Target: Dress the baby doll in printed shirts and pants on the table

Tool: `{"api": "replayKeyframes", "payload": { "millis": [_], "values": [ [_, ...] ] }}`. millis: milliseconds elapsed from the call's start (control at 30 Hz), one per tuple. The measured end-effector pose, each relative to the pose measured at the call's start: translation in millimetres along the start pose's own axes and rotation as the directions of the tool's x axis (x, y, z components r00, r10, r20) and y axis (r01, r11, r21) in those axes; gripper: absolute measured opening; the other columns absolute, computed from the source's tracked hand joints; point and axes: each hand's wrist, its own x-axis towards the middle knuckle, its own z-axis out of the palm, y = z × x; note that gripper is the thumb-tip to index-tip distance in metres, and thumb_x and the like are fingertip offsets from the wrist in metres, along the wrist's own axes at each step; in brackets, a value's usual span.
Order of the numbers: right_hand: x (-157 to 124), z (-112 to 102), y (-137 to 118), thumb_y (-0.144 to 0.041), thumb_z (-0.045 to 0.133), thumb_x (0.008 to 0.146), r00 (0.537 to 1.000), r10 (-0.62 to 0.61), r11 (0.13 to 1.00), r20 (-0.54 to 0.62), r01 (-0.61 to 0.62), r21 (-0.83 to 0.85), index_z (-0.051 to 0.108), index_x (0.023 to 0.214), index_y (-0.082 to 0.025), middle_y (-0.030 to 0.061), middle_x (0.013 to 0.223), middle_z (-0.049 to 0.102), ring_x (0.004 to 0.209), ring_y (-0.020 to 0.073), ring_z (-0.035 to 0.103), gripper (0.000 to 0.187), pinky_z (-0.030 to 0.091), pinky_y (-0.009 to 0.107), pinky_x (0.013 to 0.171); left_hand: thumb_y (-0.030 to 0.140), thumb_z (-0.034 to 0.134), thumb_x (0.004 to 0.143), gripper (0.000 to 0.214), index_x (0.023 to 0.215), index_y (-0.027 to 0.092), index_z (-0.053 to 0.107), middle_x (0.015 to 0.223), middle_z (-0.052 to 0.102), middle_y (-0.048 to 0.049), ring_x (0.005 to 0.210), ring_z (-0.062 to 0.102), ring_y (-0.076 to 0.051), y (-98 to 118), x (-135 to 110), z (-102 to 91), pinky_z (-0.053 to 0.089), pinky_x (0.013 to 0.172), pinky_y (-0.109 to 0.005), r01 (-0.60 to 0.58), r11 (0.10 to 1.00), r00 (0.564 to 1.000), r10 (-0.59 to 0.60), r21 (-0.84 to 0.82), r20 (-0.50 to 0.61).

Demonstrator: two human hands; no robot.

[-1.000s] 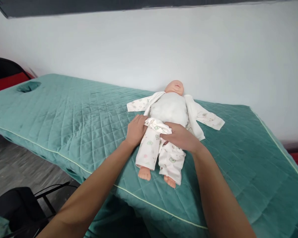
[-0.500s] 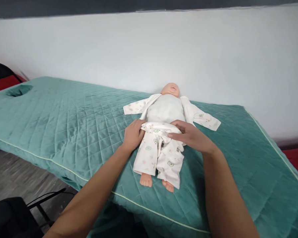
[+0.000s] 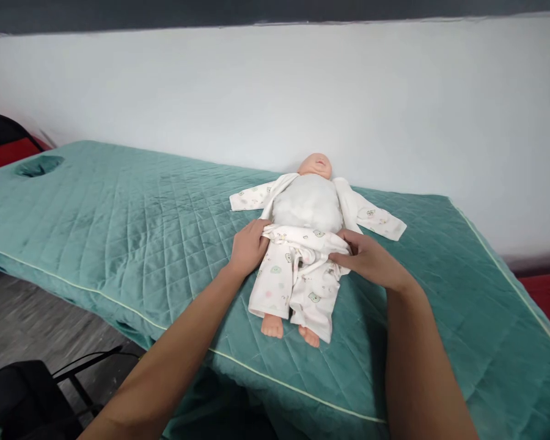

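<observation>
A baby doll (image 3: 315, 164) lies on its back, its head by the wall and its feet toward me. It wears an open white printed jacket (image 3: 379, 220) with the sleeves spread out, and its pale soft torso (image 3: 308, 201) shows between the front panels. White printed baby pants (image 3: 275, 278) cover its legs, and the bare toes stick out of the cuffs. My left hand (image 3: 250, 245) grips the waistband at its left end. At the right end, my right hand (image 3: 369, 256) pinches the waistband between thumb and fingers. The fabric bunches at the crotch.
The doll rests on a bed with a green quilted cover (image 3: 174, 214), which has a face hole (image 3: 39, 165) at the far left. A white wall (image 3: 187, 91) runs behind it. A black chair-like object (image 3: 22, 397) stands at the lower left, and red furniture shows at both sides.
My right hand has moved to the right with the waistband, which is now stretched wider across the doll's belly. My left hand has stayed at the left end.
</observation>
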Motion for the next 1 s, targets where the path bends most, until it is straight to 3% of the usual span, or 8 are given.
{"api": "replayKeyframes", "payload": {
  "millis": [200,433,500,667,800,1000],
  "values": [
    [9.9,10.2,7.5,-0.037,0.067,0.083,0.965,-0.086,0.996,-0.249,0.088,-0.002,0.059,0.087,-0.022,-0.004,0.076,0.055,0.069,0.0139,0.048,0.017,0.038,0.026,0.062,0.026,0.042,0.092,0.032,0.116,0.021,0.063,0.113,0.072,-0.0082,0.098,0.067,-0.025,2.2,-0.6,-1.9,0.05,0.085,-0.035,0.073,0.997,0.997,-0.073,0.019,0.038],
    [17.5,18.4,8.8,-0.037,0.067,0.08,0.872,-0.029,0.997,-0.489,-0.008,-0.075,0.058,0.088,-0.023,-0.0038,0.074,0.057,0.065,0.0139,0.046,0.018,0.037,0.028,0.061,0.027,0.041,0.094,0.033,0.117,0.02,0.063,0.115,0.072,-0.0089,0.1,0.068,-0.026,4.0,0.2,-1.2,0.05,0.085,-0.036,0.091,0.996,0.995,-0.092,0.025,0.045],
    [18.2,19.0,10.0,-0.038,0.069,0.08,0.874,-0.01,0.998,-0.485,-0.019,-0.056,0.058,0.088,-0.023,-0.0032,0.074,0.058,0.065,0.0144,0.047,0.02,0.038,0.028,0.061,0.026,0.041,0.094,0.032,0.117,0.02,0.063,0.113,0.072,-0.0086,0.1,0.068,-0.026,3.6,0.7,-0.9,0.05,0.085,-0.035,0.089,0.996,0.995,-0.09,0.025,0.048],
    [16.1,16.1,11.3,-0.048,0.075,0.078,0.949,0.038,0.99,-0.312,0.006,0.14,0.06,0.092,-0.024,-0.0036,0.073,0.057,0.064,0.0141,0.049,0.032,0.038,0.026,0.056,0.026,0.041,0.094,0.032,0.115,0.021,0.064,0.108,0.073,-0.007,0.099,0.067,-0.024,2.6,1.6,-1.2,0.05,0.084,-0.034,0.076,0.997,0.996,-0.076,-0.008,0.043],
    [12.9,15.4,5.6,-0.051,0.076,0.078,0.967,0.056,0.964,-0.247,0.012,0.265,0.058,0.092,-0.024,-0.005,0.07,0.053,0.06,0.0118,0.045,0.036,0.036,0.025,0.052,0.026,0.043,0.092,0.03,0.111,0.021,0.066,0.102,0.073,-0.0065,0.094,0.066,-0.024,3.9,2.2,-2.5,0.049,0.081,-0.034,0.081,0.996,0.996,-0.079,-0.046,0.031],
    [11.7,14.9,-3.0,-0.051,0.067,0.086,0.951,0.048,0.97,-0.304,0.029,0.243,0.059,0.084,-0.021,-0.0049,0.066,0.048,0.058,0.0108,0.041,0.031,0.033,0.025,0.053,0.025,0.047,0.088,0.026,0.102,0.021,0.068,0.09,0.071,-0.0043,0.083,0.063,-0.022,6.1,3.6,-5.3,0.048,0.078,-0.033,0.138,0.985,0.99,-0.136,-0.101,0.017]
  ]
}}
